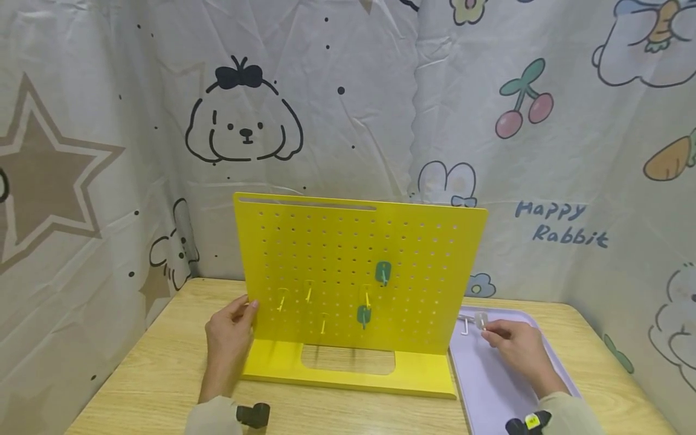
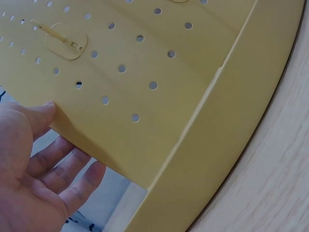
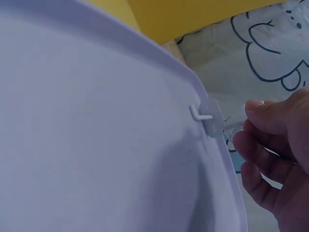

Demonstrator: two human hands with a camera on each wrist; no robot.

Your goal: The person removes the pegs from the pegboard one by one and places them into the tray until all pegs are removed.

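Note:
A yellow pegboard [image 1: 424, 272] stands upright on its base, with several yellow hooks [image 1: 281, 300] and two green hooks [image 1: 383, 273] on its face. My left hand [image 1: 231, 335] grips the board's left edge, thumb on the front and fingers behind, as the left wrist view [image 2: 34, 164] shows too. Over the far end of the lilac tray [image 1: 489, 386], my right hand [image 1: 516, 347] pinches a clear hook [image 1: 481, 319] between thumb and forefinger. Beside it in the tray lies a white hook [image 1: 464, 327]; in the right wrist view this white hook [image 3: 200, 115] overlaps the tray's rim.
The tray stands at the right of the board on a wooden table [image 1: 168, 338]. A patterned cloth [image 1: 348, 121] hangs close behind the table and along both sides. The base [image 1: 348, 380] of the board juts toward the front.

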